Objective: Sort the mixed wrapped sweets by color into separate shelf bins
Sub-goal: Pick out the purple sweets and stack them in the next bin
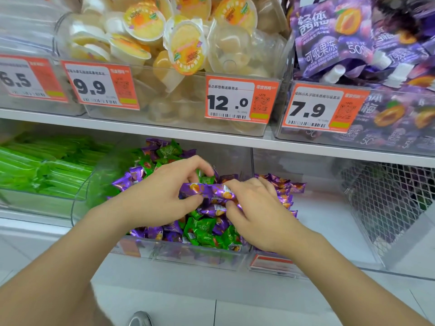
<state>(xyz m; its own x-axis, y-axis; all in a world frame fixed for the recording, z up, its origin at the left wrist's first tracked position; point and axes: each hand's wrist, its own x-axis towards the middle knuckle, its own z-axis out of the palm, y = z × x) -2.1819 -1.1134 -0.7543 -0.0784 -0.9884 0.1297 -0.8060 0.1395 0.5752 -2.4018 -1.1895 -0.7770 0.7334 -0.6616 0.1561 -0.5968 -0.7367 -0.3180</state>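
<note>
looks like the picking-out step: both the left hand (162, 194) and right hand (256, 208) pinch purple sweets (209, 191) over the mixed bin (200, 252) on the lower shelf, next they'd go right onto the purple pile (286, 189).

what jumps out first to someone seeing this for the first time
Both hands, left hand and right hand, pinch shiny purple foil-wrapped sweets above a clear plastic bin of mixed purple and green sweets, centre of the lower shelf. Above sit bright orange price tags, and left lie vivid green packets.
</note>
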